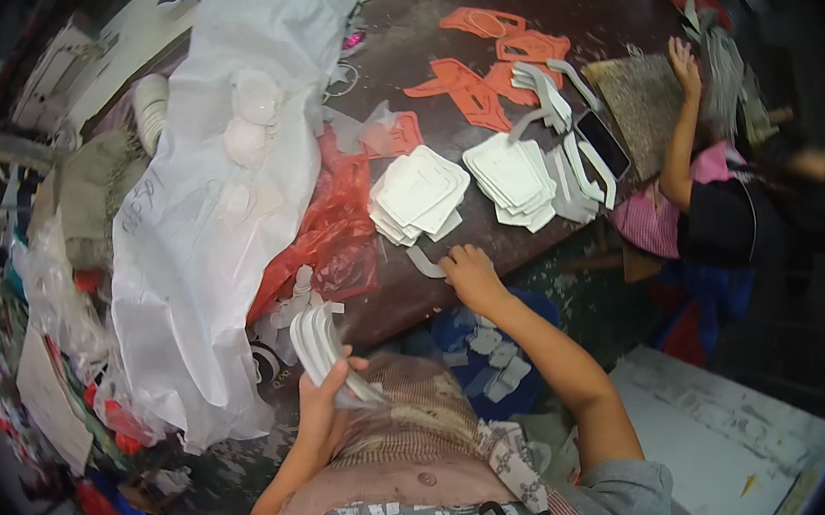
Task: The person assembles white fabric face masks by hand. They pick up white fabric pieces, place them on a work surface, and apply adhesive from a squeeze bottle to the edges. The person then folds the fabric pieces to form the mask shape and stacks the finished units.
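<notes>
My left hand [334, 390] is closed around a fanned stack of white curved strips [315, 340], held upright in front of my lap. At the table's near edge, my right hand [473, 276] has its fingers curled onto the end of a single white curved strip [423, 262]. Just beyond that hand lie two stacks of white rounded-square pieces, a left stack [421, 191] and a right stack [515, 181]. More white curved strips [592, 166] rest at the right, beside a black phone [604, 144].
Orange cut-out pieces [465, 91] lie farther back on the dark table [399, 38]. A white sack [214, 188] and a red plastic bag [335, 235] cover the left. Below the edge, a blue bin [455, 379] holds white scraps. Another person's hand [684, 65] is at the right.
</notes>
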### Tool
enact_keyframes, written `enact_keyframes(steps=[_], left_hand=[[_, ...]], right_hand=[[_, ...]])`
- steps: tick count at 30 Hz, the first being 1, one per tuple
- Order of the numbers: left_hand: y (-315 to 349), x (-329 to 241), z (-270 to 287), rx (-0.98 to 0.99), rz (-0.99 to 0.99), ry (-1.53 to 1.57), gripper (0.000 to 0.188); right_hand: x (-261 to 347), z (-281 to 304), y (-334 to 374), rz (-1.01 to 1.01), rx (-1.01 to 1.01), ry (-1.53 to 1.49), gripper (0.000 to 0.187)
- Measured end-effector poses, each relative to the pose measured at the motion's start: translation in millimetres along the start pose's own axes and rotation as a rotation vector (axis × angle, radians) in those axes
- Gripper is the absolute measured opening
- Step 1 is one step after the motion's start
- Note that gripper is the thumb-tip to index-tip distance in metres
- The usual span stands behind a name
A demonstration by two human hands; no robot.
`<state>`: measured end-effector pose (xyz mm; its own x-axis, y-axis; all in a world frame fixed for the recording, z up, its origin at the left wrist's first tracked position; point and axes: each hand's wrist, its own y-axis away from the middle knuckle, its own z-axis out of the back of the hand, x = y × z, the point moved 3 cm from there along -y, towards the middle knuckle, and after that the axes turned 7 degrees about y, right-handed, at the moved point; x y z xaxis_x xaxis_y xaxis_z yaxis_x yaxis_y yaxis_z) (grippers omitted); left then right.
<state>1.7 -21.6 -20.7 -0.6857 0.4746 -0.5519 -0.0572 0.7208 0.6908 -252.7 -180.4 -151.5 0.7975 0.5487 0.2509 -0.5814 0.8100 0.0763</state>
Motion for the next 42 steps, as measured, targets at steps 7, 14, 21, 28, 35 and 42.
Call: enact_keyframes(steps=[7,14,21,28,35,42], left_hand=[[47.5,-9.9,36.2,-0.078,-0.274,0.185,0.052],[122.6,-54.3,109.3,-0.152,-0.534,0.473,0.043],[288.6,-37.1,265.0,-0.35,-0.796,0.475,0.041],[458.1,39.1,436.8,-0.642,-1.138,0.769,0.035],[595.6,92.0,552.5,-0.77,-1.261,1.091,0.033],[640.7,74.6,702.0,-0.641,-1.307,1.244,0.035]], right_hand=[[8.3,1.8,-15.4,-0.074,0.113,0.097,0.034],[7.7,-26.1,-14.1,0.012,0.081,-0.013,0.025],[104.1,-8.9,50.6,-0.06,0.38,-0.512,0.025],[426.3,-46.4,127.9,0.046,0.796,-0.771,0.026],[563.0,-203.9,124.0,0.112,0.826,-0.344,0.022],[709.0,-288.6,42.4,0.103,0.946,0.27,0.016]])
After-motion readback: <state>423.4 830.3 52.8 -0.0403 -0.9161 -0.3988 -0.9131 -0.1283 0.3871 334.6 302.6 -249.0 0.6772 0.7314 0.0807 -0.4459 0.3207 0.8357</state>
